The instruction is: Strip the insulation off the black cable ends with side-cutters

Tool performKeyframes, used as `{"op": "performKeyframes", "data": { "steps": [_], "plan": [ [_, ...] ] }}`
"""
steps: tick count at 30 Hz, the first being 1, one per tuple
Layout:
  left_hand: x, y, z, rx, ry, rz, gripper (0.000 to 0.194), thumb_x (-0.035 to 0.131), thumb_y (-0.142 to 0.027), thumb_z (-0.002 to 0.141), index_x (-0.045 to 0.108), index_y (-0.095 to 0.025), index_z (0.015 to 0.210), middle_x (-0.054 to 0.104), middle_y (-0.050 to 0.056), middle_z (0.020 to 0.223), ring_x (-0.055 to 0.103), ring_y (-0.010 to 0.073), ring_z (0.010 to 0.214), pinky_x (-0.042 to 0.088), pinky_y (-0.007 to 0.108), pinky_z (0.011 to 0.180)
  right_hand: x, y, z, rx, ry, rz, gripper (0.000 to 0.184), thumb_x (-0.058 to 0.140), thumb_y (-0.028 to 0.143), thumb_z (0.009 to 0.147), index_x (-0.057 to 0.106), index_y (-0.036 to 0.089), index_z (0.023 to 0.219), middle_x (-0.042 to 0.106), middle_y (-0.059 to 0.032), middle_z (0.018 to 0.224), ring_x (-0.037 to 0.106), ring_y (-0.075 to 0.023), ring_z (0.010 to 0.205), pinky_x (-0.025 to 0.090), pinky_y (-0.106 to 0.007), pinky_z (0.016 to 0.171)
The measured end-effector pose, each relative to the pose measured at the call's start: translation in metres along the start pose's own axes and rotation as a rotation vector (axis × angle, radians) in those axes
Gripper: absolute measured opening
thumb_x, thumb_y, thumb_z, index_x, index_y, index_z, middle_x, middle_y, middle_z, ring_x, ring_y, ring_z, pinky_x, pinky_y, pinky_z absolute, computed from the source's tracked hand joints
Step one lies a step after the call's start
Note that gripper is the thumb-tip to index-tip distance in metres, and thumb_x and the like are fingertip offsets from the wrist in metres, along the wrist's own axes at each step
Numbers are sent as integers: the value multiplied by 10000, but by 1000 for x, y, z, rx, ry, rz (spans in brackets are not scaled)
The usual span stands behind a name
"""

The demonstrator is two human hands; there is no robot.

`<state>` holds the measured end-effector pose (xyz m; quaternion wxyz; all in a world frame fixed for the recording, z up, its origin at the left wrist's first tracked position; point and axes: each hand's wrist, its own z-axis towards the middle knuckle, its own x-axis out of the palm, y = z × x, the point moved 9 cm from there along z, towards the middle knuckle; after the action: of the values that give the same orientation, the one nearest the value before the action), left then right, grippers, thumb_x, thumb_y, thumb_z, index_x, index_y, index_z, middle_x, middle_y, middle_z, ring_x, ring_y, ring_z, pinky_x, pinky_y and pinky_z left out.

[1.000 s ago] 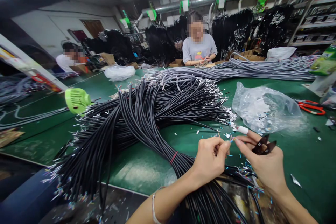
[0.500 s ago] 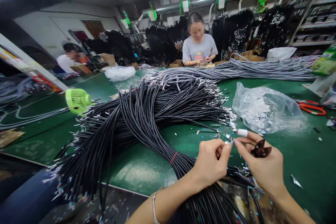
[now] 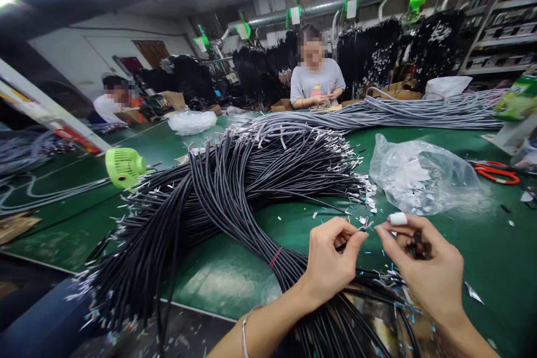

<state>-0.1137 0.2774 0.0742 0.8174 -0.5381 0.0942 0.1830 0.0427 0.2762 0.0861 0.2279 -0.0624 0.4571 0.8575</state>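
Observation:
My left hand (image 3: 331, 260) is closed in a pinch around the end of a black cable (image 3: 342, 246). Thin coloured wires (image 3: 368, 226) fan out of that end past the thumb. Just to the right, my right hand (image 3: 436, 271) has thumb and index finger near each other, close to the wire tips. A small dark brown object (image 3: 417, 247) is tucked in its curled fingers; its kind is unclear. White wrapping (image 3: 397, 218) covers one of its fingertips. Beneath my left forearm runs a bundle of black cables (image 3: 251, 229) bound by a red tie (image 3: 276, 257).
A large heap of black cables (image 3: 289, 170) lies on the green table (image 3: 218, 285). Grey cables (image 3: 403, 113) stretch behind it. To the right are a clear plastic bag (image 3: 428, 179) and red-handled scissors (image 3: 497, 172). A green fan (image 3: 123, 168) stands left. Across sits a co-worker (image 3: 318, 81).
My hands have drawn slightly apart, the right one moving right and the left one a little left. More of the coloured wires shows between them.

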Motion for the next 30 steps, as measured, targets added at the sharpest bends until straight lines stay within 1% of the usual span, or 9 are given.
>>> {"op": "performKeyframes", "data": {
  "steps": [3, 7, 10, 15, 18, 21, 25, 28, 30],
  "plan": [
    [-2, -6, -2, 69, -14, 32, 191, 580, -203, 817, 568, -128, 641, 511, -8, 584, 440, 88, 546, 330, 200, 520, 9, -10, 2, 124, 84, 128, 264, 677, 266, 746, 562, 209, 976, 683, -10, 734, 476, -81, 462, 418, -201, 428],
    [-3, -13, -4, 145, -21, 55, 180, 579, -170, 817, 554, -130, 643, 508, -7, 599, 442, 89, 559, 322, 200, 519, 9, -14, 3, 161, 95, 163, 276, 680, 271, 740, 576, 201, 986, 698, -22, 747, 490, -83, 476, 429, -204, 447],
    [-2, -16, -5, 192, -24, 71, 167, 582, -148, 810, 549, -131, 647, 503, -8, 601, 440, 90, 561, 320, 204, 523, 9, -19, 3, 205, 113, 202, 290, 694, 280, 722, 583, 193, 975, 705, -30, 755, 563, -103, 526, 457, -203, 467],
    [-2, -14, -4, 167, -22, 62, 177, 585, -150, 806, 543, -130, 635, 487, -13, 591, 431, 85, 547, 322, 200, 515, 15, -27, 4, 299, 169, 292, 291, 697, 312, 715, 596, 163, 944, 717, -50, 765, 674, -157, 650, 541, -229, 588],
    [-1, -9, -3, 119, -23, 57, 191, 588, -173, 807, 546, -131, 625, 486, -16, 575, 423, 82, 533, 321, 198, 507, 11, -16, 4, 169, 120, 161, 224, 654, 289, 763, 610, 166, 945, 708, -37, 739, 672, -151, 646, 533, -227, 585],
    [2, -4, -3, 69, -23, 47, 233, 583, -218, 813, 537, -133, 601, 474, -21, 544, 396, 76, 499, 309, 202, 486, 7, 4, 0, -61, 53, -75, 177, 618, 239, 799, 624, 178, 965, 658, 5, 633, 579, -101, 485, 462, -214, 481],
    [5, 5, -4, -11, -22, -11, 289, 565, -268, 827, 511, -136, 575, 453, -30, 503, 359, 65, 445, 280, 199, 436, 0, 27, -9, -364, -63, -279, 229, 661, 163, 764, 625, 178, 989, 635, 30, 582, 533, -77, 424, 446, -215, 502],
    [5, 10, -4, -41, -23, -33, 301, 560, -293, 830, 502, -141, 576, 442, -36, 492, 343, 61, 428, 268, 196, 418, -1, 40, -18, -580, -61, -308, 322, 688, 103, 724, 616, 198, 1024, 663, 28, 612, 568, -88, 449, 453, -217, 525],
    [3, 11, -4, -49, -31, -35, 304, 554, -301, 833, 501, -143, 578, 440, -37, 489, 340, 63, 426, 267, 196, 416, 3, 42, -22, -641, 0, -286, 338, 687, 89, 711, 621, 226, 1012, 684, 20, 657, 607, -110, 498, 466, -229, 547]
  ]
}}
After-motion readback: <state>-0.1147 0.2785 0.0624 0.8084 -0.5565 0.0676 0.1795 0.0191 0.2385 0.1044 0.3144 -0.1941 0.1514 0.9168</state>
